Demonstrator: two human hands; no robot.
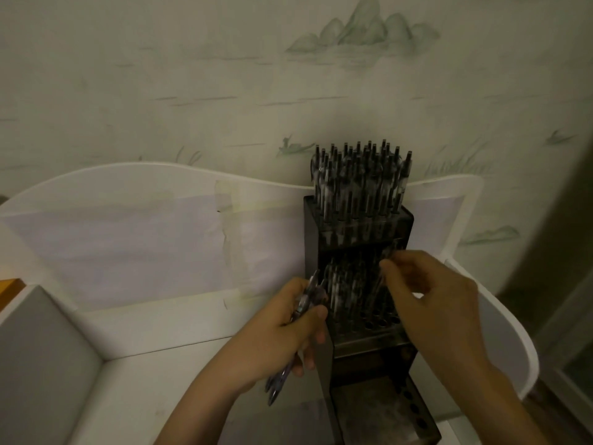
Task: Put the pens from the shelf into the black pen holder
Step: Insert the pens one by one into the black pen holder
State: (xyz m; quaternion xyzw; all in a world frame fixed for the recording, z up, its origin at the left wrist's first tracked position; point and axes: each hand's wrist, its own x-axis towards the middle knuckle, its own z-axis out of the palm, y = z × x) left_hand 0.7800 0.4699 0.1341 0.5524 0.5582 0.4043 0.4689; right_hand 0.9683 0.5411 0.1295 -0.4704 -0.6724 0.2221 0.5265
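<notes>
On the white shelf (pixel 179 329), the tiered black pen holder (pixel 324 358) stood full on top; no writing was legible. The left hand (pixel 276 335) gripped a bundle of pens (pixel 300 311), while the right hand (pixel 439 303) pinched a blurred pen (pixel 386 252) above the middle tier.

We see two bare forearms entering from the bottom edge, with no sleeves, watch, bracelet or rings on them. Our left hand (pixel 282 329) and right hand (pixel 430 303) wear no gloves. The fingernails that show are short and unpainted. The picture is dim and slightly blurred.
</notes>
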